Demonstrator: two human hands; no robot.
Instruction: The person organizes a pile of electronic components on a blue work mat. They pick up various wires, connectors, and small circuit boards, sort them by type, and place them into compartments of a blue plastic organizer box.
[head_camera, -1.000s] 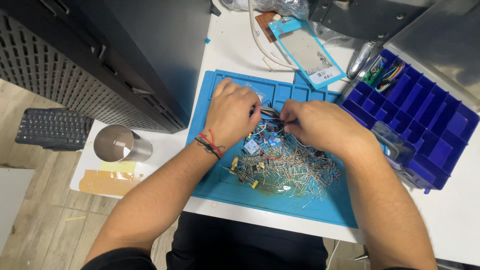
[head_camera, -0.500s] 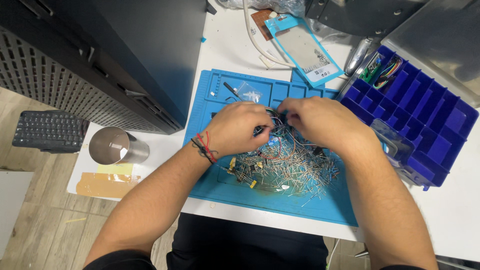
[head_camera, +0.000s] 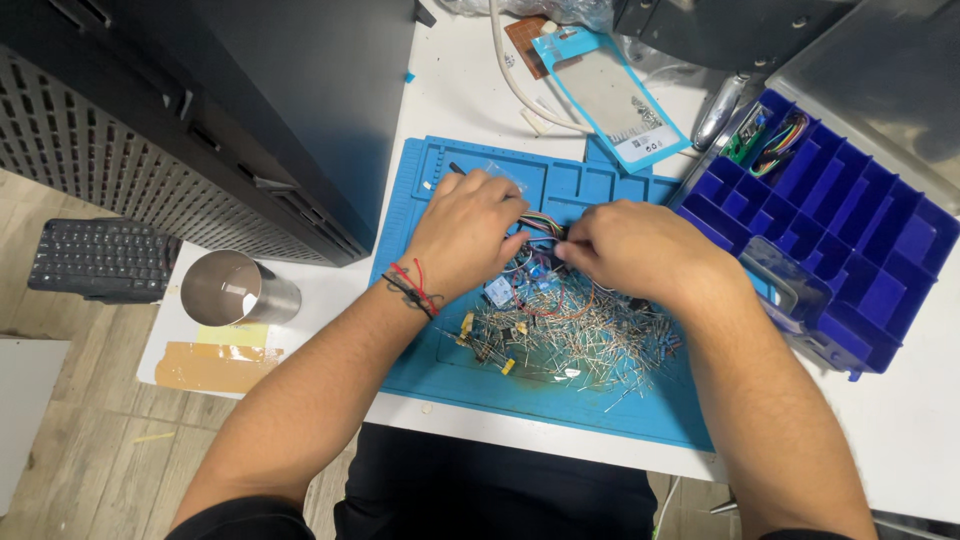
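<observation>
Wires (head_camera: 545, 226), a thin multicoloured bundle, were pinched between both hands above the blue mat (head_camera: 600, 405), just past the far edge of the parts pile (head_camera: 570, 335). The bundle looked light and limp; judged likely to sag and twist if held at one end only, so a two-point pinch close to the working section seemed the sound hold. Insulation probably gave fair grip; any bare leads would bend easily.

Left hand (head_camera: 465, 232) lay palm down, knuckles up, fingers curled nearly closed, fingertips gripping the bundle at its left side. Wrist carried a red and black thread band (head_camera: 412, 290). Right hand (head_camera: 630, 250) was likewise palm down, fingers folded under and closed on the bundle's right side; exact finger contact was hidden beneath the hand. Fingertips of the two hands were nearly touching. Both forearms came in from the near edge of the surface (head_camera: 900, 440), converging over the mat.

The pile consisted of small leaded components, loose and tangled, resting on the mat directly below the hands. A dark blue compartment box (head_camera: 850, 240) stood to the right, overlapping the mat's edge. A metal cup (head_camera: 232, 288) sat to the left on the surface, well apart. A keyboard (head_camera: 95, 258) lay lower, left of the surface.
</observation>
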